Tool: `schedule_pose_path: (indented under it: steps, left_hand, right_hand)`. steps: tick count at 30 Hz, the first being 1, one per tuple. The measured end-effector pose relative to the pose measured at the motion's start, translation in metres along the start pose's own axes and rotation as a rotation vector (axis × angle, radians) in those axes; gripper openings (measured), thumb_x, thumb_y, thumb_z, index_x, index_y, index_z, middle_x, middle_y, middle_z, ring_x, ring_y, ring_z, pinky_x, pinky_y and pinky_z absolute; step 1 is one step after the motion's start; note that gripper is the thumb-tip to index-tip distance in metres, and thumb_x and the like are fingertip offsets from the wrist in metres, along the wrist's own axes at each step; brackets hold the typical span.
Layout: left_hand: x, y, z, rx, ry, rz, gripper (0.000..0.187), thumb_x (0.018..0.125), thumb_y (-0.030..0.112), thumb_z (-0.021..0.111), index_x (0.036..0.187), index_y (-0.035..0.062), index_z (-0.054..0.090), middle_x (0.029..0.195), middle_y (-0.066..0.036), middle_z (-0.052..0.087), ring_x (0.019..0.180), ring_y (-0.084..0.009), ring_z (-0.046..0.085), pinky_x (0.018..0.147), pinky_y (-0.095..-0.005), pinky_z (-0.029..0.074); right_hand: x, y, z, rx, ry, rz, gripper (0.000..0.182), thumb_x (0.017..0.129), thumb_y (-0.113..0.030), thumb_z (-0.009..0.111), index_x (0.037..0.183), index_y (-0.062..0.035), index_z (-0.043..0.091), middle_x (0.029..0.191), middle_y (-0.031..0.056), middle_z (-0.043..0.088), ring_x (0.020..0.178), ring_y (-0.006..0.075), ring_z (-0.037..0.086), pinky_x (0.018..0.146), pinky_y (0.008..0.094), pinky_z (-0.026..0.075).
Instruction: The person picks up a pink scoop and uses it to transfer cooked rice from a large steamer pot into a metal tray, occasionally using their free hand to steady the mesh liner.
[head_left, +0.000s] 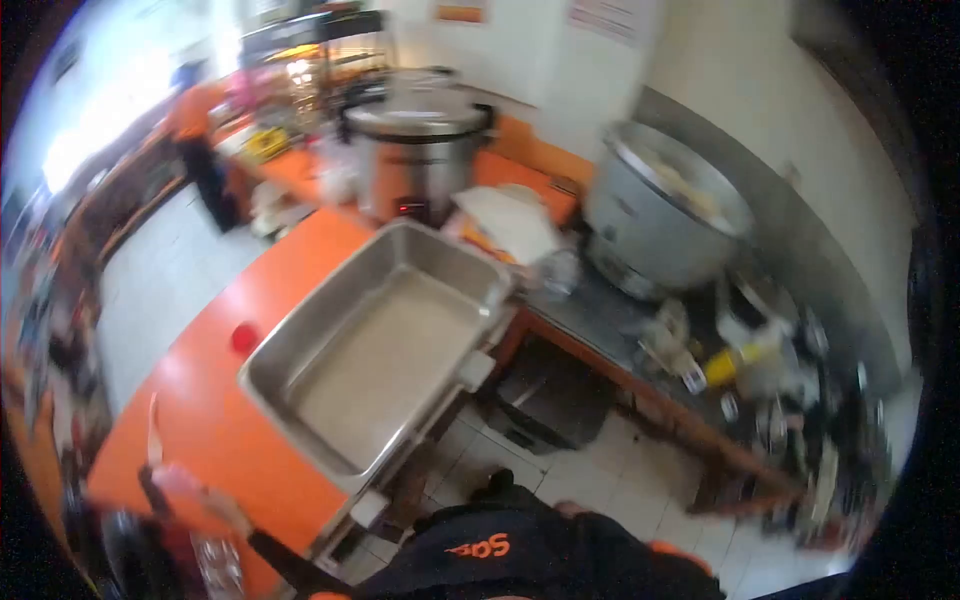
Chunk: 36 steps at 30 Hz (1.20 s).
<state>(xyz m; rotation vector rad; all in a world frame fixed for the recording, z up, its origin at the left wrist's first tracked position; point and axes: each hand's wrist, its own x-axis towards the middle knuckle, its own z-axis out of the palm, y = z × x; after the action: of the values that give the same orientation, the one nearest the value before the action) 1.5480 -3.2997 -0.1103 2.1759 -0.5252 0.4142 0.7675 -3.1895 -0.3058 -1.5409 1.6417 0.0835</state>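
My left hand (228, 510) reaches over the orange tabletop (210, 400) at the lower left. Its fingers are closed round the end of a blurred pinkish item (178, 481), and a thin pale strip stands beyond it. A deep, empty-looking rectangular metal pan (385, 345) rests along the table's right edge. A small red round object (244, 338) lies beside the pan. My right hand (570, 509) shows only as a small patch of skin by my dark apron; its fingers are hidden.
A large steel cooker (415, 150) with a red light stands behind the pan. To the right, a big grey pot (660, 215) sits on a cluttered counter with a yellow bottle (732, 364). A black bin (555, 400) is below. Another person (198, 140) stands at the far left.
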Motion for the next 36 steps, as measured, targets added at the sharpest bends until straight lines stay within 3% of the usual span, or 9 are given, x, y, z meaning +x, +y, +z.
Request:
schedule_pose_path:
  steps: [5, 8, 14, 17, 20, 24, 30, 32, 36]
  left_hand:
    - [-0.060, 0.168, -0.035, -0.469, -0.102, 0.358, 0.029, 0.079, 0.011, 0.056, 0.106, 0.0033, 0.051, 0.110, -0.019, 0.051, 0.095, -0.0370, 0.053, 0.082, -0.0434, 0.044]
    - [-0.135, 0.259, -0.071, -0.672, -0.372, 0.485, 0.031, 0.077, 0.009, 0.057, 0.107, 0.0034, 0.051, 0.111, -0.019, 0.051, 0.097, -0.0368, 0.053, 0.083, -0.0429, 0.044]
    - [-0.305, 0.400, -0.114, -0.879, -1.099, 0.699, 0.035, 0.075, 0.006, 0.060, 0.109, 0.0035, 0.052, 0.113, -0.019, 0.051, 0.100, -0.0362, 0.052, 0.085, -0.0418, 0.043]
    - [-0.376, 0.450, -0.124, -0.925, -1.370, 0.803, 0.038, 0.073, 0.005, 0.062, 0.109, 0.0036, 0.052, 0.114, -0.020, 0.052, 0.102, -0.0359, 0.052, 0.086, -0.0412, 0.043]
    - [-0.421, 0.497, -0.129, -0.968, -1.540, 0.927, 0.040, 0.072, 0.003, 0.063, 0.110, 0.0036, 0.052, 0.115, -0.020, 0.052, 0.104, -0.0356, 0.052, 0.087, -0.0406, 0.042]
    - [-0.436, 0.559, -0.117, -1.072, -1.492, 1.299, 0.045, 0.068, -0.001, 0.065, 0.112, 0.0041, 0.053, 0.118, -0.019, 0.052, 0.106, -0.0350, 0.052, 0.090, -0.0398, 0.041]
    - [-0.417, 0.604, -0.056, -1.198, -1.290, 0.998, 0.035, 0.071, -0.007, 0.056, 0.106, 0.0012, 0.054, 0.107, -0.017, 0.056, 0.102, -0.0297, 0.053, 0.089, -0.0372, 0.041]
    - [-0.416, 0.616, -0.032, -1.304, -1.217, 0.872, 0.029, 0.076, -0.003, 0.054, 0.105, 0.0000, 0.053, 0.103, -0.016, 0.056, 0.097, -0.0278, 0.054, 0.086, -0.0367, 0.042]
    - [-0.408, 0.674, -0.016, -1.495, -1.043, 0.780, 0.023, 0.082, 0.006, 0.052, 0.105, 0.0007, 0.051, 0.098, -0.016, 0.056, 0.091, -0.0258, 0.053, 0.082, -0.0370, 0.042]
  right_hand:
    - [-0.024, -0.153, -0.140, 0.416, 0.031, -0.181, 0.023, 0.085, -0.021, 0.051, 0.092, -0.0021, 0.061, 0.084, 0.0069, 0.062, 0.078, 0.0179, 0.056, 0.069, 0.0342, 0.044]
    - [-0.035, -0.249, -0.225, 0.450, 0.080, -0.442, 0.026, 0.091, -0.028, 0.052, 0.094, -0.0037, 0.061, 0.089, 0.0028, 0.061, 0.083, 0.0119, 0.054, 0.074, 0.0278, 0.044]
    - [-0.087, -0.343, -0.293, 0.605, 0.099, -1.206, 0.037, 0.092, -0.024, 0.050, 0.122, -0.0037, 0.047, 0.115, 0.0071, 0.054, 0.108, 0.0175, 0.050, 0.093, 0.0308, 0.039]
    - [-0.060, -0.288, -0.303, 0.894, -0.103, -1.038, 0.037, 0.091, -0.029, 0.050, 0.118, -0.0037, 0.049, 0.115, 0.0088, 0.055, 0.111, 0.0209, 0.048, 0.097, 0.0344, 0.036]
    - [-0.079, -0.234, -0.361, 0.998, 0.039, -0.966, 0.033, 0.092, -0.028, 0.050, 0.113, -0.0041, 0.051, 0.111, 0.0084, 0.056, 0.106, 0.0196, 0.051, 0.093, 0.0335, 0.040]
    - [-0.128, -0.177, -0.455, 1.066, 0.137, -0.558, 0.021, 0.091, -0.025, 0.051, 0.102, -0.0073, 0.054, 0.097, 0.0033, 0.058, 0.078, 0.0092, 0.055, 0.066, 0.0223, 0.046]
    - [-0.203, -0.142, -0.606, 0.958, 1.075, -0.569, 0.020, 0.079, -0.022, 0.065, 0.081, -0.0085, 0.050, 0.066, -0.0008, 0.052, 0.052, 0.0076, 0.049, 0.044, 0.0198, 0.038]
    - [-0.212, -0.166, -0.671, 0.590, 1.294, -0.405, 0.021, 0.078, -0.023, 0.062, 0.073, -0.0049, 0.052, 0.058, -0.0003, 0.048, 0.044, 0.0066, 0.044, 0.039, 0.0200, 0.031]
    - [-0.162, -0.173, -0.791, 0.276, 0.930, -0.281, 0.025, 0.076, -0.025, 0.065, 0.082, -0.0017, 0.058, 0.065, 0.0020, 0.055, 0.053, 0.0068, 0.050, 0.047, 0.0203, 0.040]
